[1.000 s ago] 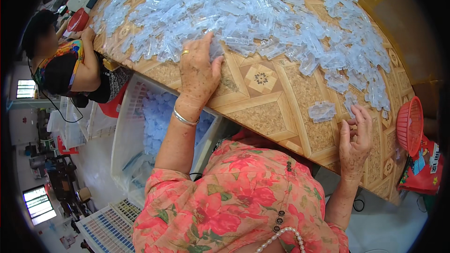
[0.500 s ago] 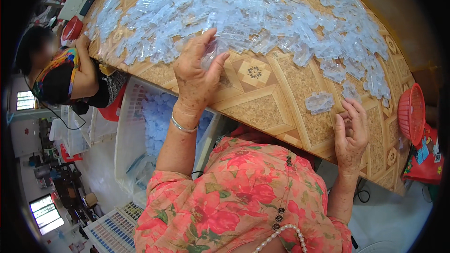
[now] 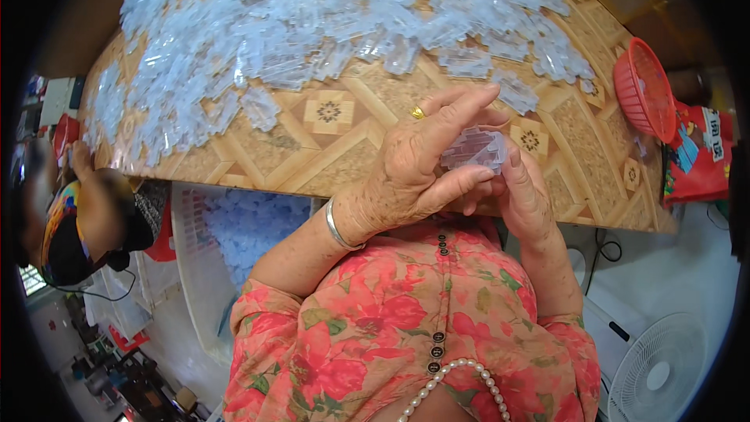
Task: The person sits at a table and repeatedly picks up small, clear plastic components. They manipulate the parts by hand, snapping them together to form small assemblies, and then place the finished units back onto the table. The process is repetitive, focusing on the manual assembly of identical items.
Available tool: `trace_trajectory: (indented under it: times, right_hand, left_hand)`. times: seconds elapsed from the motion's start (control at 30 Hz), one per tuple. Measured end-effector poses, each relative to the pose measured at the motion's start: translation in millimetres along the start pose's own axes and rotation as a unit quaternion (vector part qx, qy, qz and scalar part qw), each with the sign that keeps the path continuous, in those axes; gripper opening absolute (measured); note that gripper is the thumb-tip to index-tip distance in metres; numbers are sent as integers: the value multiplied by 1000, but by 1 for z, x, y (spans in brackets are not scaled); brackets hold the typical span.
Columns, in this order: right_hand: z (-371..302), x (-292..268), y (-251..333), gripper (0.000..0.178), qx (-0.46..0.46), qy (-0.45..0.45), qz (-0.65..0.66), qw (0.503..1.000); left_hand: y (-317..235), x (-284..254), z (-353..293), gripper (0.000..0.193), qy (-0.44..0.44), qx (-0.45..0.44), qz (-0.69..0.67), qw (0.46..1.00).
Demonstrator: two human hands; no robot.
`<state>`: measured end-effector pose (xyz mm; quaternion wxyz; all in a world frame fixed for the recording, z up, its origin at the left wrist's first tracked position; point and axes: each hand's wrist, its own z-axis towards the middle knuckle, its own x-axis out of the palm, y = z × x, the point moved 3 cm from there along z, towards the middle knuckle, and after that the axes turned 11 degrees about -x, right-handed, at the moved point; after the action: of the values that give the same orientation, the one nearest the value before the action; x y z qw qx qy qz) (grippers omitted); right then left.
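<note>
In front of my chest, at the table's near edge, both hands come together around a clear, bluish plastic piece (image 3: 478,150) with notched edges. Whether it is one piece or several stacked, I cannot tell. My left hand (image 3: 410,158), with a ring and a silver bangle, grips it between thumb and fingers. The thumb and fingers of my right hand (image 3: 528,191) close on its right end; some of these fingers are hidden behind the left thumb. Just beyond, a similar loose plastic piece (image 3: 514,92) lies on the table.
A broad heap of clear plastic pieces (image 3: 258,39) covers the far part of the patterned table (image 3: 328,144). At right stand a red basket (image 3: 645,90) and a red bag (image 3: 695,156). A white crate (image 3: 195,266) of bluish pieces is below left; another person (image 3: 86,211) sits left; a fan (image 3: 658,375) is lower right.
My left hand has moved right and nearer with a plastic piece; my right hand has moved left to meet it. The loose piece beside the right hand is gone from its spot. The view has turned.
</note>
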<state>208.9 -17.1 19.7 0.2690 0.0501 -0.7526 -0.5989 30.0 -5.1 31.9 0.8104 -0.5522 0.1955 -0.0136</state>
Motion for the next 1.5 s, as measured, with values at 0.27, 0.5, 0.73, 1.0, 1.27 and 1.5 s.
trace_trajectory:
  times: [0.27, 0.5, 0.73, 1.0, 1.27, 1.5]
  right_hand:
    - [-1, -15, -14, 82, -49, 24, 133, 990]
    - [1, -35, -16, 81, -123, -29, 166, 978]
    - [6, -35, -16, 69, -124, -66, 174, 975]
    - [7, -51, -17, 53, -102, -115, 179, 972]
    - [16, -44, -4, 52, -130, -164, 44, 977]
    - [23, -45, -9, 55, -124, -156, -71, 977]
  left_hand:
    - [-4, -2, 8, 77, -17, 32, 49, 998]
    - [32, -33, -6, 50, -159, -62, 215, 961]
    - [17, -13, -3, 59, -78, -67, 293, 950]
    - [22, -22, -6, 58, -92, -66, 283, 952]
    - [18, -14, 0, 50, -59, -50, 274, 959]
    - [22, -7, -3, 28, -18, -31, 266, 963]
